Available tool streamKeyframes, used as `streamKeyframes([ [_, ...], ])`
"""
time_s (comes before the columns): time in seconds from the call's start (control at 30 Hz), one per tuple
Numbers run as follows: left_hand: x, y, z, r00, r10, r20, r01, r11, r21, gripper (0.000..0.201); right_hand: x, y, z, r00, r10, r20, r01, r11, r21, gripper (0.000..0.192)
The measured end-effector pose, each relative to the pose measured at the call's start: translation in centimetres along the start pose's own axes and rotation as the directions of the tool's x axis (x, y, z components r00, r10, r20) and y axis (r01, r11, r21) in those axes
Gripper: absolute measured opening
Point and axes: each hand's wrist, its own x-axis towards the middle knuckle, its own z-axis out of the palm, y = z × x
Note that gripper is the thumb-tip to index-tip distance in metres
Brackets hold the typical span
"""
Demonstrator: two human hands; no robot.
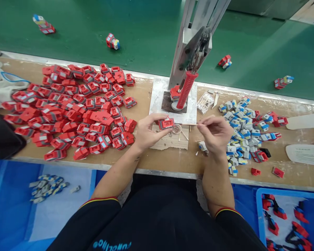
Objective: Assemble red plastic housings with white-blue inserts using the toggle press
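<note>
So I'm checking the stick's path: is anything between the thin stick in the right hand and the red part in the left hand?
Nothing visible. The thin stick in the right hand points straight at the red part held by the left hand, with only open air between them.

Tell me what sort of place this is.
Most likely a factory assembly line: a heap of identical red plastic parts on the workbench, a hand lever press, and a green conveyor belt carrying assembled pieces. The left hand holds one red part.
</note>
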Motion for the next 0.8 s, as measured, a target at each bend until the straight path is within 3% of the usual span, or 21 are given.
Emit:
streamKeyframes([
  [0.07,-0.1,0.3,0.3,0.997,0.058,0.044,-0.059,0.998,0.026,0.036,0.0,-0.5,0.3,0.997,-0.023,-0.072,0.032,0.992,0.125,0.03],
  [0.17,-0.2,0.8,0.6,0.989,0.107,0.105,-0.111,0.993,0.037,0.034,-0.2,-1.0,1.2,0.999,-0.033,-0.04,0.04,0.979,0.199,0.032],
  [0.57,0.0,1.0,0.6,0.977,0.169,0.13,-0.18,0.98,0.08,0.031,-0.7,-1.1,2.2,0.997,0.054,0.058,-0.064,0.979,0.193,0.032],
  [0.8,-0.1,1.1,0.5,0.979,0.143,0.145,-0.157,0.983,0.097,0.031,-0.6,-0.9,2.2,0.998,0.052,0.045,-0.061,0.971,0.23,0.026],
])
